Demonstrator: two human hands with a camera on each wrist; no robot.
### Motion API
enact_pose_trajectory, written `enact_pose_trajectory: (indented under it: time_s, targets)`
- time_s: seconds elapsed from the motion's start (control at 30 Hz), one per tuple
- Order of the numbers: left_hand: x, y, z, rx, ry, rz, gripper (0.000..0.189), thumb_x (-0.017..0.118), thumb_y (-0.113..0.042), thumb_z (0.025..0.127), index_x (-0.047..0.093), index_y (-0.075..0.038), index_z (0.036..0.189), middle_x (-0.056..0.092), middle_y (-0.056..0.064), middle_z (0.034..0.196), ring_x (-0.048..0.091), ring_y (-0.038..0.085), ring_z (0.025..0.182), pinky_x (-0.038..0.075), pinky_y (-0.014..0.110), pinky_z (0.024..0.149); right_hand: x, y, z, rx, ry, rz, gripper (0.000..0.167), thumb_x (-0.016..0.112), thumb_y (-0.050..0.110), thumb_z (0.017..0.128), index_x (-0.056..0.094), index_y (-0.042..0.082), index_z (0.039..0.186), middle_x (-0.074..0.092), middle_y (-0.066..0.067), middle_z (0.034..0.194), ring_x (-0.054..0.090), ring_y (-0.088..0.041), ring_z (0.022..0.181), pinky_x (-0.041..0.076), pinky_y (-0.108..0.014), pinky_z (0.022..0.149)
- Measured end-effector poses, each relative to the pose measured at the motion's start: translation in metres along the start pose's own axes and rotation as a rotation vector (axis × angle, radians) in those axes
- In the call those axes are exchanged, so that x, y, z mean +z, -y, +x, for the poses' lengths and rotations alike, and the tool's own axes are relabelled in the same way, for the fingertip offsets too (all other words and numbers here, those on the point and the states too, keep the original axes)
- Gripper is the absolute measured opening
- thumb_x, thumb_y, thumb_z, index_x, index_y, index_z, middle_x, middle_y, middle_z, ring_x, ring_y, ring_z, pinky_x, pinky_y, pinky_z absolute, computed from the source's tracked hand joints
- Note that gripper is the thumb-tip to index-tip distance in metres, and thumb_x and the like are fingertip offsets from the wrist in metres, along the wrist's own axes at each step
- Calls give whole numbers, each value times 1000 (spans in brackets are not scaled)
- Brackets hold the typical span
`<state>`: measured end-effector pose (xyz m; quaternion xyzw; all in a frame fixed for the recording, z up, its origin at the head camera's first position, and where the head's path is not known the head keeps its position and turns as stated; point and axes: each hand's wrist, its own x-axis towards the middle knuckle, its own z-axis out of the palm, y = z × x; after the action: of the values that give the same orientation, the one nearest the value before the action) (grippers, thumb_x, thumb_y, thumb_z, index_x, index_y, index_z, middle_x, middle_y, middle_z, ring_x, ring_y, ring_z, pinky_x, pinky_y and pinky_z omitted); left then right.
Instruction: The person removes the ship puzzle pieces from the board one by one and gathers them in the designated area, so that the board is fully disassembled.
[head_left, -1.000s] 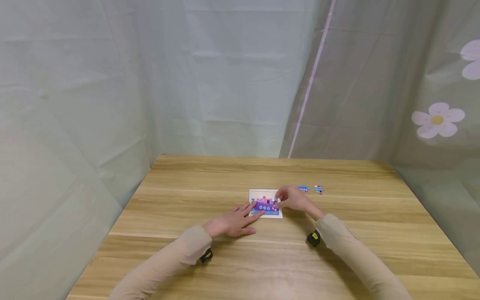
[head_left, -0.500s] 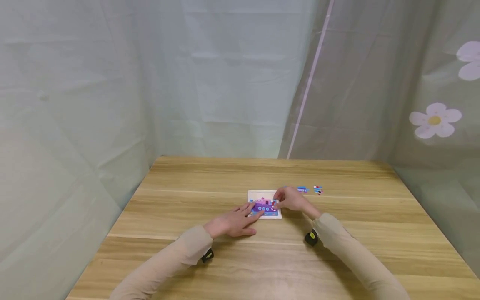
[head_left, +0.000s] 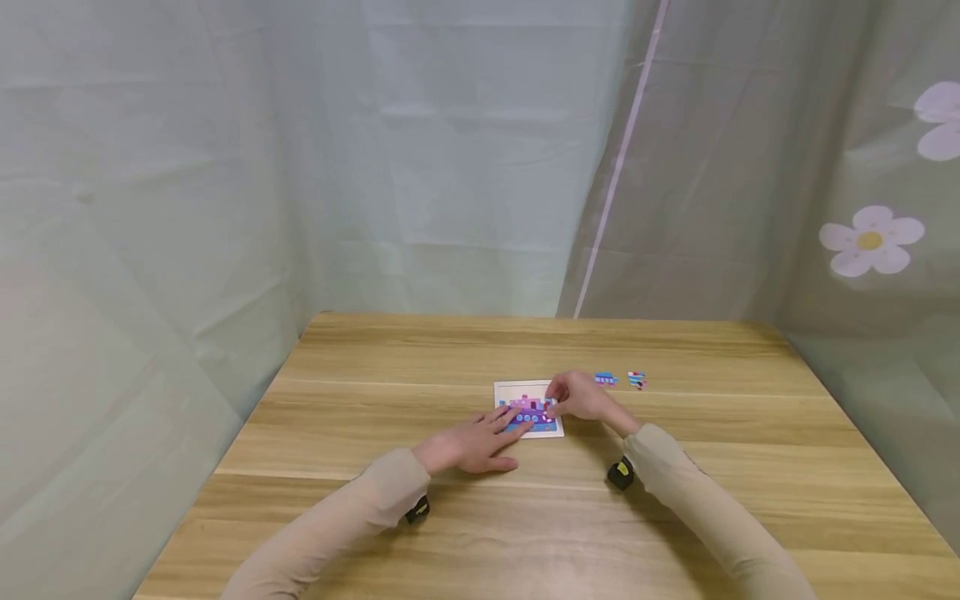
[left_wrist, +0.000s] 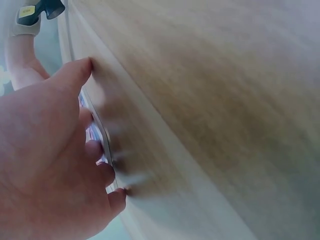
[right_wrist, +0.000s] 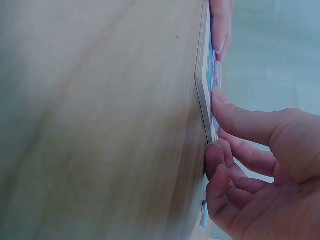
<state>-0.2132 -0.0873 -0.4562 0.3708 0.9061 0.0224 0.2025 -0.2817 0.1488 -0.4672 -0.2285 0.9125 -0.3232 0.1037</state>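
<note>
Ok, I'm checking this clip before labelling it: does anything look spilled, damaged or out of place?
Nothing visible looks spilled or damaged. Two loose pieces lie on the table beyond the right hand, outside the puzzle board, but the board's far part is unfilled, so that seems ordinary.

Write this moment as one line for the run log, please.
left hand: spread fingers on puzzle board | right hand: thumb and fingers at board's right edge | loose pieces: two visible, on table, right of board

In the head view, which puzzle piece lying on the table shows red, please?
The rightmost piece, farther from the right hand; the other piece looks blue and purple.
</note>
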Motion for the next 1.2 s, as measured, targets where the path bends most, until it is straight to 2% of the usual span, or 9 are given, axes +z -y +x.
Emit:
enact_pose_trajectory:
  time_s: [0.43,0.6,0.83,1.2]
  targets:
    - [-1,-4,1,-20,-8,-15,67,41,-50,100,13,-26,157,6,6,165,8,26,152,24,52,119,0,-2,-3,-39,-32,33,22,80,6,76,60,7,86,65,-3,79,57,-11,71,49,-23,66]
    - [-2,-3,1,-22,-7,-12,67,40,-50,101,12,-26,157,5,5,165,7,26,152,23,51,119,0,-3,-3,-74,-35,48,17,75,7,82,58,6,86,67,-4,78,58,-10,69,47,-23,62]
    - [-1,-6,1,-23,0,44,60,38,-49,102,16,-34,155,6,9,164,9,29,151,24,51,119,1,-5,-3,-65,-23,51,10,71,11,87,63,7,90,71,-7,87,66,-15,81,53,-29,71]
    - [1,-16,-1,-46,-64,94,60,40,-50,101,23,-30,155,17,13,162,18,34,149,27,51,117,2,-4,-3,-70,9,70,6,66,11,89,67,6,89,71,-4,80,58,-6,70,46,-22,65]
